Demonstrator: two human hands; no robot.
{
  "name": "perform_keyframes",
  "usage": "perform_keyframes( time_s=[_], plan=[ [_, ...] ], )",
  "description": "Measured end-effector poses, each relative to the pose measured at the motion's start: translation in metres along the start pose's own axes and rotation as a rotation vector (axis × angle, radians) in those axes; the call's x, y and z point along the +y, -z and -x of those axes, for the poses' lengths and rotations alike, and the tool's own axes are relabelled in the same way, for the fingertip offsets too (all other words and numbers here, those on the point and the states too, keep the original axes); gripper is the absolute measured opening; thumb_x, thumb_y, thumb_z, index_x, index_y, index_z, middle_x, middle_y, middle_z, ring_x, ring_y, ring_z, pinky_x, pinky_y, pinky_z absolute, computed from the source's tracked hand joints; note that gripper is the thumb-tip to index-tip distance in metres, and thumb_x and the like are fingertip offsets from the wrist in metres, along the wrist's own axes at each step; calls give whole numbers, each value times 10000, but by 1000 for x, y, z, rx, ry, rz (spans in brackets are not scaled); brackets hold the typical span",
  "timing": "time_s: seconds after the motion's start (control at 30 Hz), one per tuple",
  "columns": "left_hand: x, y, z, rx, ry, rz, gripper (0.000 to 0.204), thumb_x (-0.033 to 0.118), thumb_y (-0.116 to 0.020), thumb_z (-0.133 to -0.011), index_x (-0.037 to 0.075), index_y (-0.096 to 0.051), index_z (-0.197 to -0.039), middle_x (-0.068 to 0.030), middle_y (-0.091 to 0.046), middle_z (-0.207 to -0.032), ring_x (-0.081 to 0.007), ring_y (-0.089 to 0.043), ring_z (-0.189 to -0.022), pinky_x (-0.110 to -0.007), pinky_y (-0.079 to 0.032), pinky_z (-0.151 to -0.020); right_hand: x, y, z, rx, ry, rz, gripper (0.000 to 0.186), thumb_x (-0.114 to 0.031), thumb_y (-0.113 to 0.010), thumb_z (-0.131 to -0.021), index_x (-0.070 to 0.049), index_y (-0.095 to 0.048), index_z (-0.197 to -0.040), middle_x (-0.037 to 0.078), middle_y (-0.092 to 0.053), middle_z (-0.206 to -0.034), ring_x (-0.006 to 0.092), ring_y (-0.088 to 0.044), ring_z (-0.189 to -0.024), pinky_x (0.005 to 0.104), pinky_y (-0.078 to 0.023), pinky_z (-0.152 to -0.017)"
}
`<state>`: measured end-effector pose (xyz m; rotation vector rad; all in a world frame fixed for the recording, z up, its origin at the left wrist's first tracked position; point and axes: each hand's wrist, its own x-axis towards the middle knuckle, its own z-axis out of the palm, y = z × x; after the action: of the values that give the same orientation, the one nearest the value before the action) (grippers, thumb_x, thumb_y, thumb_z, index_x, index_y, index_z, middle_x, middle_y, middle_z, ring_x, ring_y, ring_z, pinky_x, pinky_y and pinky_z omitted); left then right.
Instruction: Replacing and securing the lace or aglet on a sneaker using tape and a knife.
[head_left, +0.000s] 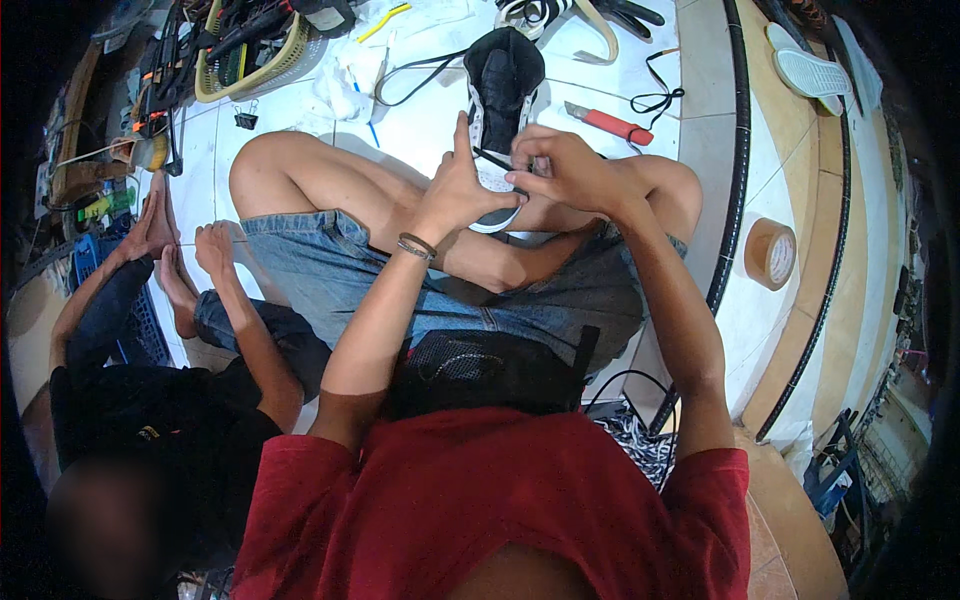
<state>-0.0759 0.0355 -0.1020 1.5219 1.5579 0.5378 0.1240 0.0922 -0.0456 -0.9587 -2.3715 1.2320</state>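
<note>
While resting heel-down on the crossed shins, the black-and-white high-top leather shoe [500, 90] points toe-first toward the far edge of the white tiled floor [430, 130]. The left hand [462, 190] is closed on its white rubber sole edge; the right hand [565, 170] pinches a thin black lace [492, 160] at the side panel. In my judgement, a steady left grip and short, even pulls suit this step. Beyond, a red utility knife [612, 124] lies on the glossy tiles, a yellow woven basket [255, 62] of tools sits toward the far left corner, and a brown tape roll [771, 254] rests toward the right edge.
</note>
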Motion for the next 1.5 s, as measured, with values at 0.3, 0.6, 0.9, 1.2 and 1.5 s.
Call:
perform_keyframes(
  time_s=[0.3, 0.6, 0.9, 1.2, 1.5],
  plan=[
    [5, 0, -3, -29, 89, -23, 1284, 295, -853, -647, -38, 8, -1540, -389, -617, -1086, -483, -634, -1042, -461, -518, -901, -62, -37, 11, 27, -281, 573, 258, -296, -643, -885, -45, -701, -892, 189, -678, -814, 337, -641, -764, 437, -508, -711],
    [-38, -12, -4, -9, -154, 191, 1245, 195, -815, -682, 29, 43, -1569, -272, -642, -875, -447, -645, -900, -458, -519, -804, -74, -23, 4, 86, -128, 4, 200, -186, -675, -879, -17, -641, -980, 180, -673, -935, 380, -655, -805, 428, -539, -721],
    [-2, -5, 0, 28, -11, 92, 1370, 391, -901, -585, -30, -24, -1551, -342, -615, -1153, -455, -628, -1073, -440, -517, -934, -53, 16, -11, 270, -118, 206, 248, -231, -689, -871, -39, -674, -1028, 169, -613, -957, 374, -628, -865, 452, -519, -750],
    [12, 5, -1, -15, 47, 58, 1370, 370, -917, -558, -47, -59, -1542, -281, -561, -1319, -370, -593, -1211, -362, -472, -1028, -6, 37, -77, -180, 177, 694, 301, -298, -785, -777, -85, -749, -987, 88, -611, -1006, 296, -570, -1005, 399, -491, -864],
    [17, 1, 0, -4, 25, 125, 1341, 316, -931, -563, -15, -77, -1543, -274, -568, -1312, -365, -587, -1215, -363, -454, -1042, 38, 89, -150, -427, 164, 210, 316, -306, -702, -892, -10, -684, -782, 99, -617, -656, 219, -608, -613, 340, -477, -594]
  ],
)
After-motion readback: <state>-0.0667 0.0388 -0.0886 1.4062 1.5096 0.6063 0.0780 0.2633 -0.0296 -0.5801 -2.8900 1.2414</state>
